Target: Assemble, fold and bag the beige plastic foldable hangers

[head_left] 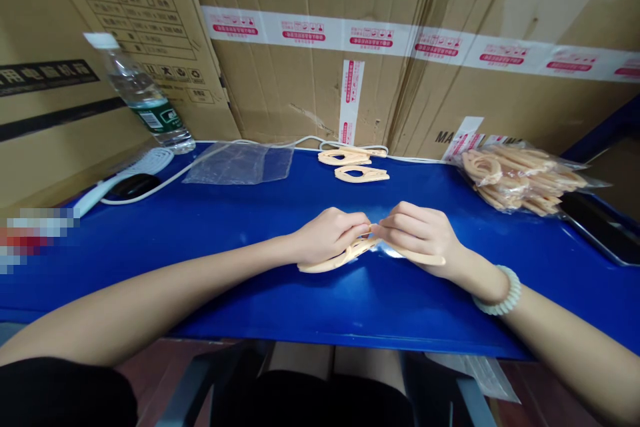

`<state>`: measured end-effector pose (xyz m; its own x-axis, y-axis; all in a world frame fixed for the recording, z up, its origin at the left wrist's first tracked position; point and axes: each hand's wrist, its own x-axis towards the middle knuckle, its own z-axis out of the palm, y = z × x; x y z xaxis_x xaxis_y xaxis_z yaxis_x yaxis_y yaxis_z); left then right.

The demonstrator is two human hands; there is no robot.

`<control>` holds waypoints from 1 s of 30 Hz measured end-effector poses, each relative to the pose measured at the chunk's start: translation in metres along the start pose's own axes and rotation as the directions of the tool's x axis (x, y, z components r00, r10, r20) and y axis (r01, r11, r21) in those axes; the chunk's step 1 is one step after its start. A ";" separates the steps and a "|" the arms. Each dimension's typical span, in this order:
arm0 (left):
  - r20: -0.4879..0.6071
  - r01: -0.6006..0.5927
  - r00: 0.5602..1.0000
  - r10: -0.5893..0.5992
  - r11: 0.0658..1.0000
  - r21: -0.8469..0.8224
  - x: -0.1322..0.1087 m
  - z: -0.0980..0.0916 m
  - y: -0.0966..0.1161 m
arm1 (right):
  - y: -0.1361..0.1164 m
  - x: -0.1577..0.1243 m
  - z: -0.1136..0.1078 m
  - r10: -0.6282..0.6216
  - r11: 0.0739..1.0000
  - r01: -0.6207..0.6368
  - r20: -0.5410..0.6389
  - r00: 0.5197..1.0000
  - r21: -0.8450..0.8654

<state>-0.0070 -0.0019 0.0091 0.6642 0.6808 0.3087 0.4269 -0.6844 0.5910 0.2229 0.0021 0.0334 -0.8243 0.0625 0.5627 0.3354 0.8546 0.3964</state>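
Note:
Both hands meet at the middle of the blue table (210,233). My left hand (327,235) is closed, pinching a beige plastic piece (325,262) that curves out below its fingers. My right hand (417,233) is closed too, gripping the same beige piece and what looks like a thin clear bag (387,250) between the two hands. A pale bead bracelet (503,293) sits on my right wrist. Further back lie a few more beige pieces (353,163), loose on the table.
A clear bag full of beige pieces (517,177) lies at the right, beside a dark tray (600,227). A stack of empty clear bags (240,163), a water bottle (145,100), a white cable and a dark mouse (133,185) lie at the left. Cardboard boxes (400,33) wall the back.

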 end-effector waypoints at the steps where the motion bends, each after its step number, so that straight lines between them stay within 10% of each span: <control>1: 0.003 0.000 1.000 0.000 1.000 -0.010 0.001 0.000 0.000 | 0.000 0.001 -0.001 -0.032 0.999 0.032 -0.017 0.999 -0.011; 5: 0.006 0.033 0.999 -0.032 0.990 -0.134 0.002 -0.002 0.001 | -0.004 0.008 -0.008 -0.100 0.994 0.102 -0.056 0.993 0.045; 9: 0.047 0.196 0.979 -0.199 0.842 -0.503 0.003 -0.001 -0.006 | 0.007 0.009 -0.019 0.273 0.924 -0.238 -0.079 0.959 0.299; 15: 0.125 0.245 0.939 -0.319 0.369 -0.897 0.013 0.000 -0.020 | 0.061 -0.017 -0.032 0.741 0.524 -0.789 0.284 0.608 0.321; 21: 0.137 0.197 0.841 -0.523 0.060 -0.979 0.018 -0.012 -0.020 | 0.077 -0.031 -0.026 0.695 0.112 -0.988 0.702 0.155 0.107; 25: 0.165 0.181 0.845 -0.508 -0.018 -0.983 0.016 -0.016 -0.022 | 0.071 -0.027 -0.021 0.666 -0.003 -0.997 0.743 0.057 0.080; 30: 0.106 0.175 0.872 -0.478 0.100 -0.980 0.012 -0.014 -0.021 | 0.070 -0.029 -0.017 0.645 0.025 -0.999 0.762 0.052 0.047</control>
<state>-0.0166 0.0237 0.0105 0.4406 0.8929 -0.0926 -0.4423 0.3056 0.8432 0.2778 0.0515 0.0575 -0.1743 0.9476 -0.2677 0.8099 -0.0167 -0.5864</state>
